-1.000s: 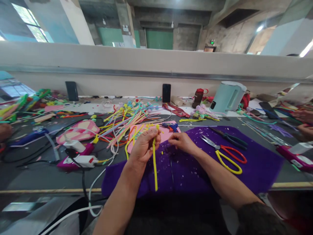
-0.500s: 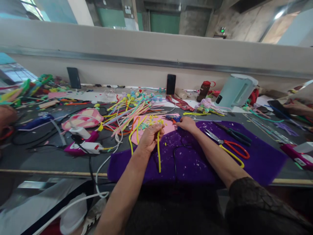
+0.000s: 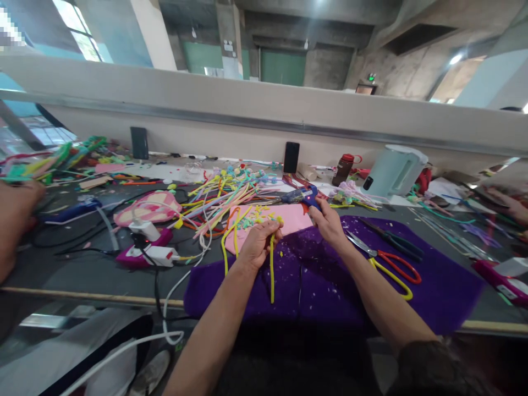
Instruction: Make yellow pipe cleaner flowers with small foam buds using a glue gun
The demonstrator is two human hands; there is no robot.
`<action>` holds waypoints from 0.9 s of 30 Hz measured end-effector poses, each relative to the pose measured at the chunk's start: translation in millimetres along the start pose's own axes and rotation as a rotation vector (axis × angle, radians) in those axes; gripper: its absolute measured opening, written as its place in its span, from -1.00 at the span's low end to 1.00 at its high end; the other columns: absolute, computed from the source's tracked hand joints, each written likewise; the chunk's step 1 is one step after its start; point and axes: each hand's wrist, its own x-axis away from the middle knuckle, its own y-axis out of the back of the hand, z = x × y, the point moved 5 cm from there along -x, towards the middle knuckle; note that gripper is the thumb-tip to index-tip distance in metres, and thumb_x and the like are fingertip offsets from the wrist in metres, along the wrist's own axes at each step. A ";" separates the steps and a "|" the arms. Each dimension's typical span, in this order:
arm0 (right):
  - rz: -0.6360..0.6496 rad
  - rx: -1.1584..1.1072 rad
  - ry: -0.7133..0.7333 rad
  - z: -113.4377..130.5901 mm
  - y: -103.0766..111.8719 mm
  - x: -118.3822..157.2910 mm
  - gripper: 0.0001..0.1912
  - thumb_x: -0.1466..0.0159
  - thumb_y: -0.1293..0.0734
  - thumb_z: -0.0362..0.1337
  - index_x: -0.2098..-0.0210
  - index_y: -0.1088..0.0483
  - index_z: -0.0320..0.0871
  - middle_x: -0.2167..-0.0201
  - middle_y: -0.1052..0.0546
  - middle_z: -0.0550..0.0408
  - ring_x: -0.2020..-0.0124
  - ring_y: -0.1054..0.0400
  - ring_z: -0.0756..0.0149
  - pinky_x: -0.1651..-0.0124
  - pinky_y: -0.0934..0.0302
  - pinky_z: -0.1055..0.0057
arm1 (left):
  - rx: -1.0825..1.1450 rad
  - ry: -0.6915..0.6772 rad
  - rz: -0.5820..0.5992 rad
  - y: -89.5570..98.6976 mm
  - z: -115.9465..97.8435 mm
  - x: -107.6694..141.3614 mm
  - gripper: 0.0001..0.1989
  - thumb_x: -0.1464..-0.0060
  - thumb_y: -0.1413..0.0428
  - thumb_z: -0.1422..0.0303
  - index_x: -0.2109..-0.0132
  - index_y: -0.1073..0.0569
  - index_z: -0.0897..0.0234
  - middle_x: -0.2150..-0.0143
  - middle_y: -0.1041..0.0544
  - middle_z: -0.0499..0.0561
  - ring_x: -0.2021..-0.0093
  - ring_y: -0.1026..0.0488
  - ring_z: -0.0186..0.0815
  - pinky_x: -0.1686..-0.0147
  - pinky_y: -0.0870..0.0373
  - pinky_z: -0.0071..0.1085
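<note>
Spreading low: wide purple cloth (image 3: 437, 275), flat pink sheet (image 3: 297, 220). Right hand (image 3: 329, 221) closing round blue plastic glue gun (image 3: 304, 196), gun standing clear of stem; left hand (image 3: 259, 242) pinching fuzzy yellow stem (image 3: 271, 278) over cloth, yellow tuft (image 3: 280, 220) seemingly already topping it; tiny yellow bits (image 3: 259, 210) remaining loose.

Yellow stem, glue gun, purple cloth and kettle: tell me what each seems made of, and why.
Yellow stem: probably fuzzy fibre, matte; it looks soft and dull.
Glue gun: likely hard plastic, smooth; its body looks moulded.
Purple cloth: fabric, matte; it shows no shine, though the weave is unclear.
Kettle: probably plastic, satin; its pale green sides look even, but coated metal is possible.
</note>
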 end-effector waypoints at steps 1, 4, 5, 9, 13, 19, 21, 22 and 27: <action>-0.050 0.027 0.050 8.4 1.5 4.5 -0.67 -0.13 -0.19 -0.17 0.12 -0.27 -0.15 0.48 -0.42 0.15 0.50 -0.27 0.39 0.40 -0.15 0.46 | -0.003 -0.008 0.002 -0.4 -0.1 0.3 -0.75 0.20 -0.18 0.28 0.38 -0.44 0.40 0.65 -0.35 -0.09 0.72 -0.18 -0.55 0.78 0.03 -0.62; -0.140 -0.050 0.108 22.7 2.0 12.9 -0.70 -0.08 -0.26 -0.17 0.21 -0.26 -0.14 0.44 -0.42 0.14 0.46 -0.30 0.36 0.38 -0.16 0.45 | -0.015 -0.021 0.008 -1.3 0.4 0.7 -0.75 0.21 -0.18 0.28 0.40 -0.44 0.40 0.64 -0.34 -0.10 0.72 -0.17 -0.56 0.77 0.03 -0.62; -0.124 -0.136 0.090 23.5 0.4 13.5 -0.71 -0.06 -0.29 -0.17 0.24 -0.24 -0.14 0.44 -0.42 0.14 0.46 -0.31 0.36 0.40 -0.16 0.45 | -0.021 -0.024 0.010 -1.3 0.6 0.8 -0.76 0.21 -0.18 0.28 0.41 -0.44 0.40 0.64 -0.34 -0.10 0.72 -0.17 -0.56 0.77 0.03 -0.62; 0.060 -0.457 -0.026 22.0 -8.1 13.7 -0.74 -0.02 -0.32 -0.22 0.33 -0.20 -0.14 0.41 -0.46 0.13 0.51 -0.36 0.39 0.48 -0.15 0.49 | -0.032 -0.024 0.019 -1.5 0.7 1.0 -0.76 0.20 -0.17 0.26 0.42 -0.43 0.38 0.66 -0.34 -0.10 0.73 -0.15 -0.55 0.78 0.07 -0.60; 0.130 -0.555 -0.051 26.7 -5.2 18.6 -0.70 0.00 -0.31 -0.30 0.26 -0.22 -0.15 0.30 -0.48 0.05 0.53 -0.33 0.41 0.52 -0.11 0.51 | -0.030 -0.048 0.027 -1.9 -0.3 2.0 -0.76 0.18 -0.16 0.26 0.41 -0.42 0.39 0.65 -0.34 -0.10 0.73 -0.15 -0.56 0.78 0.11 -0.60; 0.244 -0.494 -0.030 31.8 -0.9 36.5 -0.72 -0.05 -0.27 -0.35 0.21 -0.25 -0.17 0.30 -0.46 0.03 0.58 -0.21 0.47 0.52 -0.10 0.48 | -0.083 -0.088 -0.041 -0.4 -0.7 3.5 -0.75 0.14 -0.14 0.24 0.42 -0.41 0.39 0.64 -0.35 -0.08 0.73 -0.14 -0.56 0.79 0.11 -0.61; 0.231 -0.433 -0.011 30.3 2.0 43.9 -0.75 -0.06 -0.28 -0.34 0.23 -0.27 -0.16 0.37 -0.45 0.07 0.56 -0.21 0.45 0.49 -0.12 0.46 | -0.103 -0.099 -0.060 -0.6 -1.7 4.0 -0.75 0.14 -0.14 0.23 0.44 -0.41 0.38 0.63 -0.36 -0.08 0.73 -0.13 -0.57 0.80 0.12 -0.61; 0.217 -0.405 0.002 29.5 3.9 47.2 -0.76 -0.07 -0.28 -0.33 0.23 -0.28 -0.16 0.41 -0.43 0.09 0.55 -0.21 0.44 0.47 -0.12 0.46 | -0.109 -0.102 -0.066 -0.9 -2.3 4.3 -0.75 0.15 -0.14 0.23 0.44 -0.41 0.38 0.63 -0.37 -0.08 0.73 -0.13 -0.58 0.80 0.13 -0.61; 0.143 -0.274 0.094 30.2 12.4 58.4 -0.78 -0.16 -0.23 -0.26 0.20 -0.28 -0.16 0.51 -0.34 0.17 0.51 -0.18 0.42 0.37 -0.12 0.43 | -0.084 -0.110 -0.092 -1.0 -4.7 6.1 -0.74 0.18 -0.16 0.22 0.45 -0.40 0.37 0.61 -0.39 -0.09 0.75 -0.10 -0.60 0.81 0.18 -0.61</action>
